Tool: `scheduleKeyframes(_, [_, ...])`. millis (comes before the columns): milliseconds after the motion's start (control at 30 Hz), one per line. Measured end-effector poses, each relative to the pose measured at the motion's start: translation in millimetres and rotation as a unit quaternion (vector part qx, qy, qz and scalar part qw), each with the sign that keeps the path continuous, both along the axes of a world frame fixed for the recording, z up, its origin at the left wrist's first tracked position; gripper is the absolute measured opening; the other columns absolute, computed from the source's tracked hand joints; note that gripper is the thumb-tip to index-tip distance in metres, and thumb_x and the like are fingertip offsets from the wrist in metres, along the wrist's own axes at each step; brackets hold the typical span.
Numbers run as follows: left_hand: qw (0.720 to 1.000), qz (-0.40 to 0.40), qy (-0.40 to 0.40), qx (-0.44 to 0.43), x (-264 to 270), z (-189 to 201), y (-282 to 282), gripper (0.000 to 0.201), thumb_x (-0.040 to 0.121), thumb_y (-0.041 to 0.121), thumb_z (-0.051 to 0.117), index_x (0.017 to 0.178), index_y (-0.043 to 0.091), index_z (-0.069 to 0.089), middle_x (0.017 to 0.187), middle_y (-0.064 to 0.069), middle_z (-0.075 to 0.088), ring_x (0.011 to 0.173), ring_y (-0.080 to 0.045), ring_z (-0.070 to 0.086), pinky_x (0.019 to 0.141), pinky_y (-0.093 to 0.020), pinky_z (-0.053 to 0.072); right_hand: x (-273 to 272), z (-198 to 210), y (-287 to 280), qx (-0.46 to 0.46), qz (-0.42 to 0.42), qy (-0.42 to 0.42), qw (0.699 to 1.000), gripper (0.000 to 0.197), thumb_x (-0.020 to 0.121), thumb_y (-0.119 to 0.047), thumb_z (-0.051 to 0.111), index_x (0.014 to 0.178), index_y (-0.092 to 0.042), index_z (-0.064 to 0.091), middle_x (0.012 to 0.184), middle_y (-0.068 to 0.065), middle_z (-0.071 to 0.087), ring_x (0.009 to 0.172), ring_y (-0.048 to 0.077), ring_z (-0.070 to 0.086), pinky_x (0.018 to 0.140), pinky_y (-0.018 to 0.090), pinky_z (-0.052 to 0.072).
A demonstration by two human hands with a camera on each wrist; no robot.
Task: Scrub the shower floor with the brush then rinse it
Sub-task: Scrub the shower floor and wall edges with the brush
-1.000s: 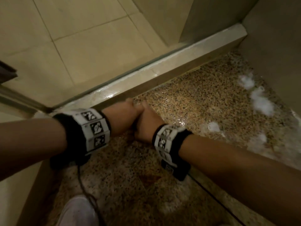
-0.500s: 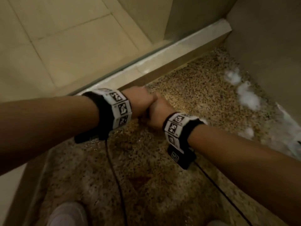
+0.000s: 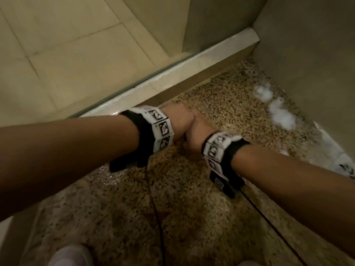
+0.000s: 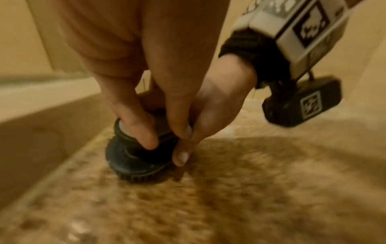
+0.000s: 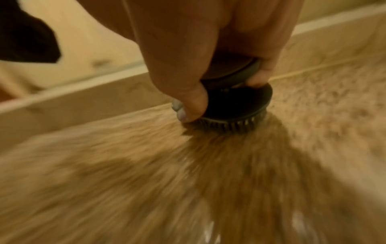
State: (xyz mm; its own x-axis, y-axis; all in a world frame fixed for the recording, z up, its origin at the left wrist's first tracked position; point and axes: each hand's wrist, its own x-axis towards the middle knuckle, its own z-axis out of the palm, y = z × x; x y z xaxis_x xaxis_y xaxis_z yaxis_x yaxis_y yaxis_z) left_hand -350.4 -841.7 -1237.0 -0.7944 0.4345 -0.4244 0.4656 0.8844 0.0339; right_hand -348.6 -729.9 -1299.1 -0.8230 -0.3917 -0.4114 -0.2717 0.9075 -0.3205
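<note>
- brush [image 4: 133, 158]: round, dark, short stubby bristles, sits bristles-down on the shower floor [image 3: 192, 217], close to the curb [image 3: 172, 77] at the stall's edge (hidden under the hands in the head view).
- left hand [image 3: 179, 120]: fingers curled down over the brush's top knob; thumb and a fingertip [image 4: 146, 137] pinch the neck betw. knob & base.
- right hand [image 3: 195, 137]: pressed against the left, also curled round the knob from the other side; its fingertips [image 5: 192, 105] reach down the brush's side to the edge of the base.
- both wrists carry black bands w/ white marker blocks; a black cable hangs from each.
- shower floor: speckled brown-tan pebble finish, looks wet, glints near the curb. Wrist views are motion-blurred.
- foam [image 3: 278, 114]: white clumps on the floor along the right wall, well apart from the brush.
- no containers in view (nothing holding water or soap that I can see).
- curb: pale, runs diagonally; beyond it, beige tiled floor [image 3: 67, 64].
- pale shoe [image 3: 67, 256] at bottom edge, on the pebble floor.
</note>
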Motion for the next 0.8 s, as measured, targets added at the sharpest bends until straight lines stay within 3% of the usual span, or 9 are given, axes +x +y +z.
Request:
scheduleKeyframes(100, [0.996,-0.009,-0.075,0.039,58,-8,2,0.038,0.093,0.023,0.053,0.128,0.007,0.047,0.113,-0.015,0.056,0.098,-0.031,0.059,0.081,-0.036,0.046,59,-4,23,-0.034,0.002,-0.063,0.997,0.053,0.074,-0.023,0.071,0.123,-0.009,0.054,0.109,-0.002,0.051,0.094,0.020,0.054,0.083,0.030,0.049])
scheduleKeyframes(200, [0.995,-0.007,-0.069,0.075,54,-11,5,0.046,0.093,0.031,0.054,0.133,0.012,0.041,0.115,-0.014,0.051,0.097,-0.029,0.057,0.080,-0.034,0.046,44,-5,29,0.004,0.060,-0.012,0.998,0.059,0.080,-0.024,0.069,0.130,-0.011,0.042,0.122,0.005,0.040,0.102,0.019,0.048,0.080,0.026,0.039])
scheduleKeyframes(267, [0.999,-0.009,-0.027,0.040,18,-7,17,0.041,0.095,0.026,0.050,0.132,0.010,0.044,0.117,-0.015,0.054,0.102,-0.030,0.058,0.085,-0.035,0.046,10,-11,29,0.003,-0.009,0.002,1.000,0.073,0.079,-0.031,0.069,0.142,-0.012,0.036,0.138,0.009,0.038,0.118,0.026,0.048,0.091,0.030,0.042])
scheduleKeyframes(367, [0.999,-0.028,0.015,0.023,-9,3,31,0.032,0.094,0.017,0.048,0.123,0.005,0.053,0.113,-0.015,0.062,0.103,-0.031,0.060,0.084,-0.035,0.046,-18,-19,30,0.018,-0.040,0.044,0.998,0.084,0.067,-0.045,0.061,0.142,-0.014,0.041,0.142,0.012,0.041,0.129,0.033,0.043,0.105,0.037,0.040])
scheduleKeyframes(467, [0.997,-0.041,-0.052,0.026,28,-5,28,0.039,0.092,0.024,0.054,0.127,0.008,0.049,0.118,-0.015,0.055,0.104,-0.030,0.057,0.085,-0.034,0.045,30,-18,41,0.028,0.033,-0.016,0.999,0.071,0.077,-0.052,0.046,0.138,-0.015,0.045,0.136,0.013,0.039,0.120,0.030,0.040,0.103,0.035,0.036])
scheduleKeyframes(533, [0.995,-0.030,-0.080,0.044,49,-9,26,0.049,0.092,0.027,0.054,0.134,0.008,0.040,0.120,-0.017,0.049,0.102,-0.032,0.056,0.085,-0.036,0.045,49,-15,50,0.028,0.056,-0.020,0.998,0.058,0.087,-0.040,0.052,0.136,-0.009,0.043,0.129,0.012,0.038,0.110,0.025,0.038,0.098,0.031,0.034])
scheduleKeyframes(600, [0.997,-0.053,-0.044,0.025,33,-7,34,0.046,0.094,0.027,0.051,0.135,0.008,0.042,0.119,-0.017,0.052,0.103,-0.032,0.057,0.083,-0.034,0.044,25,-10,51,0.038,0.057,0.018,0.997,0.059,0.086,-0.032,0.061,0.136,-0.008,0.042,0.129,0.012,0.041,0.109,0.026,0.044,0.095,0.029,0.037])
scheduleKeyframes(700, [0.998,-0.065,0.016,-0.001,-13,6,50,0.033,0.094,0.022,0.051,0.124,0.007,0.054,0.111,-0.013,0.064,0.102,-0.029,0.061,0.072,-0.028,0.039,-21,-13,54,0.057,-0.020,0.036,0.998,0.066,0.079,-0.035,0.068,0.136,-0.010,0.047,0.133,0.013,0.048,0.119,0.031,0.050,0.097,0.033,0.042])
scheduleKeyframes(800, [0.998,-0.038,-0.019,0.044,1,3,48,0.036,0.092,0.022,0.054,0.126,0.009,0.051,0.115,-0.013,0.061,0.104,-0.031,0.059,0.078,-0.031,0.043,-1,-10,56,0.042,-0.022,0.015,0.999,0.052,0.079,-0.033,0.066,0.125,-0.012,0.057,0.123,0.013,0.056,0.112,0.029,0.054,0.095,0.038,0.047])
